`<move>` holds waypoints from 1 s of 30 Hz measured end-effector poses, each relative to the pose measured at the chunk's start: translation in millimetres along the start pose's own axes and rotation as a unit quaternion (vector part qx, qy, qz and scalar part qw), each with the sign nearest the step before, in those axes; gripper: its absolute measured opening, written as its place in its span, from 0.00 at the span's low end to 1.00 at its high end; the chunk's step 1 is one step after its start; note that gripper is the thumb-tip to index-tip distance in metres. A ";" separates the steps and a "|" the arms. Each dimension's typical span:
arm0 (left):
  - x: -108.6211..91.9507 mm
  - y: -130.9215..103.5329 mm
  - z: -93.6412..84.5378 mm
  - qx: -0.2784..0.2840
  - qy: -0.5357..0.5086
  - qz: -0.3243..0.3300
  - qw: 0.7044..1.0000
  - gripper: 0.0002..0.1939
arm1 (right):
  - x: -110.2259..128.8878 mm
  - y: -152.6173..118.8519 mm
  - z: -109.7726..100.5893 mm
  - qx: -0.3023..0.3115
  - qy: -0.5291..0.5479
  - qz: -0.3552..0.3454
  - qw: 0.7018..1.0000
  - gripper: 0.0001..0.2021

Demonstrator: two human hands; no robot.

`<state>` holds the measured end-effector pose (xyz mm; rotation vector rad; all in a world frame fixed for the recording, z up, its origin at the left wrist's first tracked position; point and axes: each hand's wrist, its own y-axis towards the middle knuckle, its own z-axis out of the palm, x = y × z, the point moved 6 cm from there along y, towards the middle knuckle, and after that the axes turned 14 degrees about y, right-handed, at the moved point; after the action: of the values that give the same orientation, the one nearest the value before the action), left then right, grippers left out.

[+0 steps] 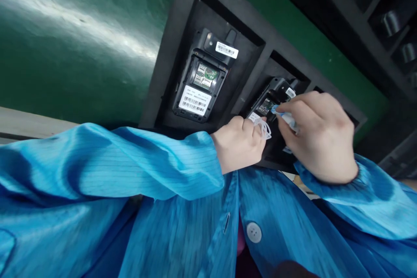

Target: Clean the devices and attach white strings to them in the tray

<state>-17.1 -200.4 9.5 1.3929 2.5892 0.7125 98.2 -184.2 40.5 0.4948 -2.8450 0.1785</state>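
A black foam tray point(182, 39) lies on a green mat and holds black handheld devices face down with their backs uncovered. The left device point(203, 80) shows a circuit board and white barcode labels. Over the second device point(272, 100), my left hand point(239, 143) is closed on a loop of white cord or plastic point(265, 128). My right hand point(317, 137) pinches a small white and blue piece point(286, 117) just above that device's open back. Both sleeves are blue.
The green mat point(81, 43) stretches to the left. Another black tray point(387, 13) with dark cylindrical parts stands at the upper right. My blue coat fills the lower half of the view, and a pale table edge point(29, 124) shows at the left.
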 end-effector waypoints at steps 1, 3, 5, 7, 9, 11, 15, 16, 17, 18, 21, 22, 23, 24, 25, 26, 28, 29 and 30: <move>-0.4 0.4 0.3 -0.002 0.002 0.001 1.000 0.07 | -0.8 -2.0 -8.2 -0.012 0.018 0.014 1.000 0.04; -1.4 0.5 0.7 -0.003 0.003 0.000 1.000 0.07 | -1.9 -6.0 -27.6 -0.062 0.056 0.047 0.995 0.05; -0.7 -0.6 -0.1 0.000 -0.005 -0.008 1.000 0.07 | -3.7 -8.9 -41.2 -0.096 0.065 0.087 0.990 0.06; 3.1 -3.4 -3.4 0.002 -0.020 -0.014 1.000 0.08 | -5.1 -9.3 -46.1 -0.108 0.050 0.109 0.987 0.05; 11.3 -7.9 -9.8 0.000 -0.040 -0.003 0.999 0.12 | -6.0 -7.2 -44.1 -0.117 0.048 0.104 0.987 0.04; 25.6 -14.2 -17.7 -0.001 -0.054 0.014 0.998 0.16 | -4.7 -2.7 -39.4 -0.138 0.064 0.071 0.986 0.06; 68.3 -31.8 -28.6 0.006 -0.027 -0.011 1.000 0.19 | 7.1 17.9 -22.1 -0.120 0.092 0.007 0.988 0.08; 77.7 -37.0 -29.1 0.010 -0.012 -0.025 1.000 0.19 | 12.9 25.5 -17.5 -0.106 0.097 -0.009 0.990 0.07; 84.9 -42.2 -28.6 0.016 0.000 -0.036 0.999 0.19 | 19.9 33.7 -13.5 -0.094 0.103 -0.029 0.990 0.06; 89.8 -47.1 -27.0 0.025 0.009 -0.044 0.999 0.19 | 27.3 42.2 -9.7 -0.082 0.105 -0.049 0.990 0.06; 95.4 -57.3 -19.3 0.059 0.019 -0.055 0.997 0.20 | 47.9 67.8 0.2 -0.066 0.094 -0.099 0.989 0.05; 95.9 -58.9 -16.8 0.072 0.020 -0.057 0.996 0.21 | 52.6 75.8 4.4 -0.055 0.085 -0.104 0.989 0.05; 96.2 -59.7 -14.3 0.086 0.019 -0.059 0.994 0.22 | 56.4 82.9 8.2 -0.047 0.074 -0.107 0.990 0.06; 96.5 -59.8 -12.1 0.102 0.016 -0.060 0.993 0.22 | 59.1 89.1 11.9 -0.039 0.062 -0.107 0.992 0.07; 96.6 -59.4 -10.2 0.117 0.012 -0.058 0.991 0.23 | 61.3 94.1 14.8 -0.031 0.046 -0.108 0.993 0.08; 96.6 -58.7 -8.8 0.130 0.008 -0.055 0.990 0.24 | 62.9 98.0 17.1 -0.022 0.029 -0.109 0.993 0.08; 97.3 -57.0 -7.0 0.148 -0.001 -0.054 0.987 0.24 | 65.8 102.6 20.2 0.002 -0.008 -0.117 0.993 0.07; 97.6 -56.2 -6.4 0.153 -0.004 -0.056 0.987 0.23 | 66.9 103.8 20.9 0.016 -0.020 -0.123 0.992 0.07; 97.8 -55.4 -6.1 0.155 -0.007 -0.058 0.986 0.22 | 67.8 104.6 21.1 0.029 -0.027 -0.128 0.991 0.06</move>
<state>-116.7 -149.0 1.1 1.2978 2.8339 0.2922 -4.5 -111.2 29.8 0.8830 -2.7991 0.2028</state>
